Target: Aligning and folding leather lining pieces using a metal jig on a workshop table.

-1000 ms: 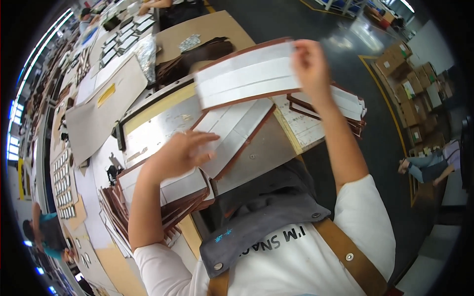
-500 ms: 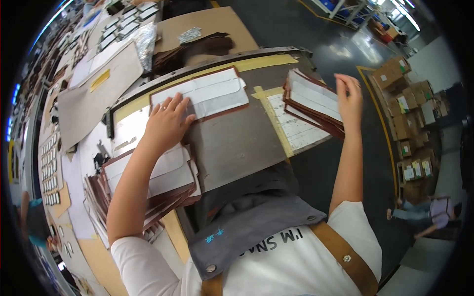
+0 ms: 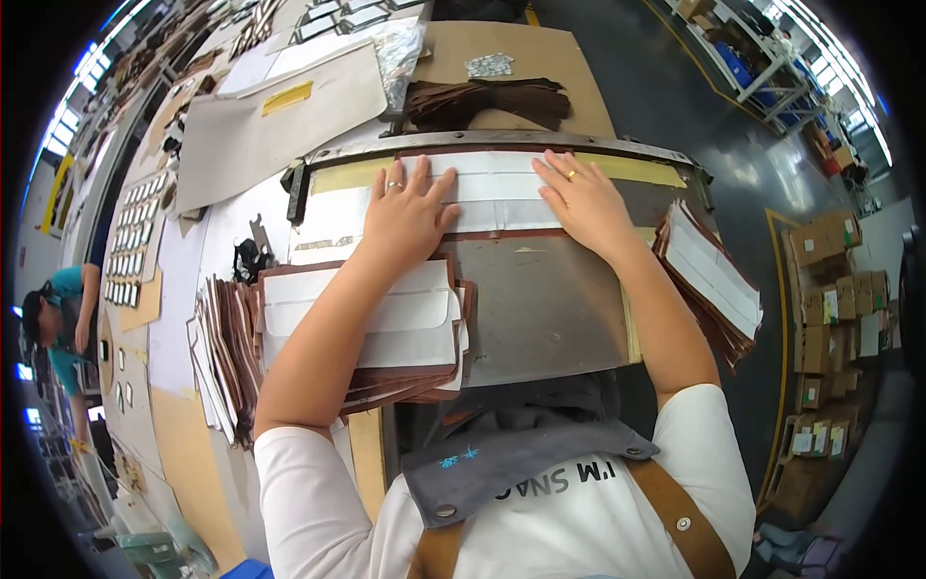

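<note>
A long white panel with a reddish-brown edge point(image 3: 498, 183) lies along the far side of the steel work plate point(image 3: 540, 309), against a metal bar point(image 3: 502, 137). My left hand point(image 3: 410, 207) rests open, fingers spread, on the panel's left part; its ring shows. My right hand point(image 3: 579, 203) lies open on its right part, fingers also apart. A pile of white and brown panels point(image 3: 386, 309) is under and beside my left forearm, and a fanned stack point(image 3: 227, 357) is left of it. Another stack point(image 3: 704, 280) sits right of my right forearm.
Brown sheets point(image 3: 482, 101) lie on a board point(image 3: 569, 68) beyond the bar. A beige sheet point(image 3: 260, 145) and rows of small pieces point(image 3: 137, 232) are on the left, where a person in teal point(image 3: 68, 299) works. Cardboard boxes point(image 3: 834, 299) stand on the right floor past a yellow line.
The panel lifted by my right hand a second ago now lies flat at the plate's far side. Both hands have moved onto it, my right hand coming leftward from the right-hand stack.
</note>
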### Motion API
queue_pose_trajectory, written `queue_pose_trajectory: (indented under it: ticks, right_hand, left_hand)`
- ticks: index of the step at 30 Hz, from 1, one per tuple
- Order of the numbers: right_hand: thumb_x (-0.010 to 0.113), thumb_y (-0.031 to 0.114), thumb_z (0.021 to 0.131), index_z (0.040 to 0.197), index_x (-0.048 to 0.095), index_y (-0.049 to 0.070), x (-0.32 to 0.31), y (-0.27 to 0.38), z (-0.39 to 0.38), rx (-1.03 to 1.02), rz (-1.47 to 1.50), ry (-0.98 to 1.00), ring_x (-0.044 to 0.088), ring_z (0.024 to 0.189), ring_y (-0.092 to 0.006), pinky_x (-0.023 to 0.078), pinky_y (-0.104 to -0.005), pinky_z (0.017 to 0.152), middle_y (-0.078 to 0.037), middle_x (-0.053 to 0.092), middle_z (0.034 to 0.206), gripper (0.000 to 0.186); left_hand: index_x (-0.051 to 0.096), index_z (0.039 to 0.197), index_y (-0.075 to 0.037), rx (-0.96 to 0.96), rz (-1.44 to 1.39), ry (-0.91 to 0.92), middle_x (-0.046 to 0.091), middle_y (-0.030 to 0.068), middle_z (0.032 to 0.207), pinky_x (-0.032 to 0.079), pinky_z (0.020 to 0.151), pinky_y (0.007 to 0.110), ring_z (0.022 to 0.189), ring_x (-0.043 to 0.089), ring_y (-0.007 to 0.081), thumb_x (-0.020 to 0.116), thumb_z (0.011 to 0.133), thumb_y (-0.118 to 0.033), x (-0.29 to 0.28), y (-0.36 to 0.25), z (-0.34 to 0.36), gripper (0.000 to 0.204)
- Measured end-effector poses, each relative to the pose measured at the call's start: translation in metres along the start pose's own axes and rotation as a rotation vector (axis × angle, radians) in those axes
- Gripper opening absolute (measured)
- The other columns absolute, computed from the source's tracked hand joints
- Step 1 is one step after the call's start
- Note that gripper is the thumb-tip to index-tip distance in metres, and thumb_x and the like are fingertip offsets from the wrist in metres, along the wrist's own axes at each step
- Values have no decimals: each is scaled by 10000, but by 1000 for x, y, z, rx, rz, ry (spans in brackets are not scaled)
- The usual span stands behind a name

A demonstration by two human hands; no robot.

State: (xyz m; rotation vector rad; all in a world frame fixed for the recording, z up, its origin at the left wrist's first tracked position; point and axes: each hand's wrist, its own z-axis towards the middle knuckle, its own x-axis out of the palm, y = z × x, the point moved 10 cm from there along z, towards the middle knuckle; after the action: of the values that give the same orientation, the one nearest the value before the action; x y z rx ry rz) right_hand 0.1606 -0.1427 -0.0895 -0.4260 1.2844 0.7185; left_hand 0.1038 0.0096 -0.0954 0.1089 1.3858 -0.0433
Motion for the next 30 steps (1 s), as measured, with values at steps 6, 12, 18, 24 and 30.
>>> queue_pose_trajectory:
  ticks: [6, 12, 18, 24, 30]
  right_hand:
    - [378, 295, 895, 1213, 462, 137, 0, 6, 2, 2, -99, -32, 379, 1180, -299, 270, -416, 990, -80, 438, 1264, 365]
    - [411, 286, 885, 1211, 459, 133, -1, 1, 3, 2, -64, -41, 392, 1166, -315, 301, -391, 977, -86, 452, 1249, 363]
    - [504, 217, 836, 1108, 535, 103, -21, 9, 1, -12, 3, -195, 478, 1051, -296, 367, -380, 917, -118, 525, 1121, 296]
    - [506, 175, 832, 1091, 545, 84, -19, 15, -1, -37, -40, -162, 515, 981, -260, 399, -357, 873, -98, 547, 1052, 277]
    - [513, 168, 820, 1109, 523, 52, -17, 21, -3, -57, -192, -100, 501, 1018, -261, 377, -375, 901, -135, 546, 1078, 312]
  left_hand:
    - [344, 1289, -222, -2, -44, 24, 330, 125, 1330, 243, 1002, 413, 1212, 310, 360, 328, 897, -398, 6, 11, 3, 430]
    - [362, 1280, -214, 15, -142, 42, 330, 129, 1328, 257, 1000, 390, 1217, 298, 365, 373, 892, -353, 6, 7, 8, 413]
    - [379, 1269, -211, 41, -89, -69, 386, 135, 1270, 302, 966, 396, 1176, 347, 362, 396, 883, -341, -1, 6, 6, 408]
    - [428, 1223, -158, 22, -121, -80, 456, 142, 1137, 354, 901, 394, 1047, 438, 326, 440, 864, -295, -10, 2, 5, 384]
    - [451, 1184, -118, 26, -81, -85, 472, 172, 1138, 377, 881, 404, 1062, 441, 356, 463, 853, -260, -10, -2, 0, 361]
